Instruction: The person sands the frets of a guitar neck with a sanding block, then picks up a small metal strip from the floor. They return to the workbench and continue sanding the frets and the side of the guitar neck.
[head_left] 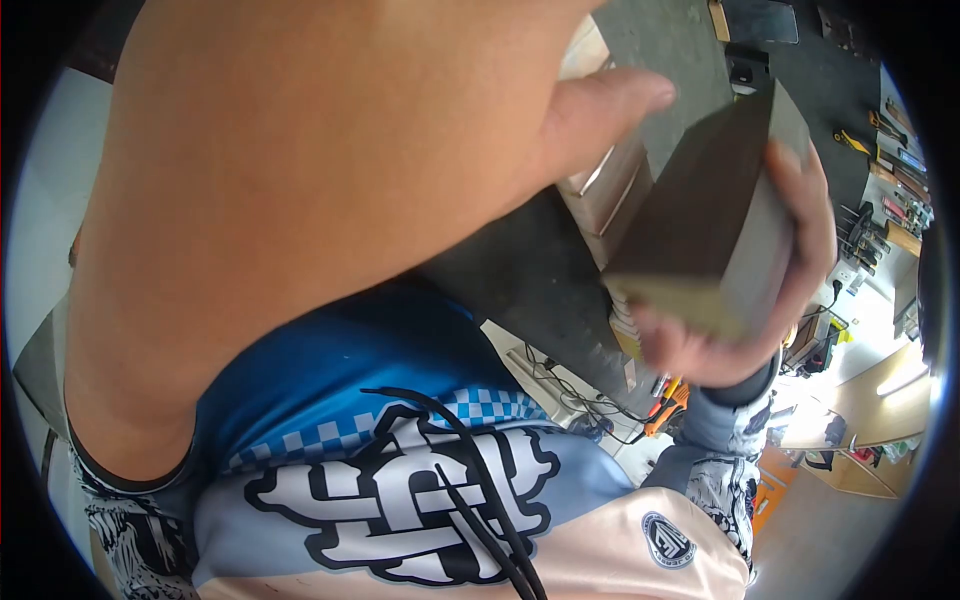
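My right hand [812, 235] grips a box-shaped block [695, 195] with a brown-grey face, a pale side and a yellowish end. Its fingers wrap round the pale side and the near end; the block is slightly blurred. Across the upper left, close to the camera, stretches my left forearm, with my left hand [590, 110] at the top. The left thumb sticks out toward the block, apart from it, while the other fingers are hidden. Below the hands stands a row of pale boxes [615, 190], partly covered by the left hand and the block.
The dark tabletop [530, 270] lies under the boxes. Near its edge are tangled black cables [590, 400] and an orange-handled tool [668, 408]. Several hand tools [905, 160] sit along the right side. A dark flat panel [762, 20] lies at the top.
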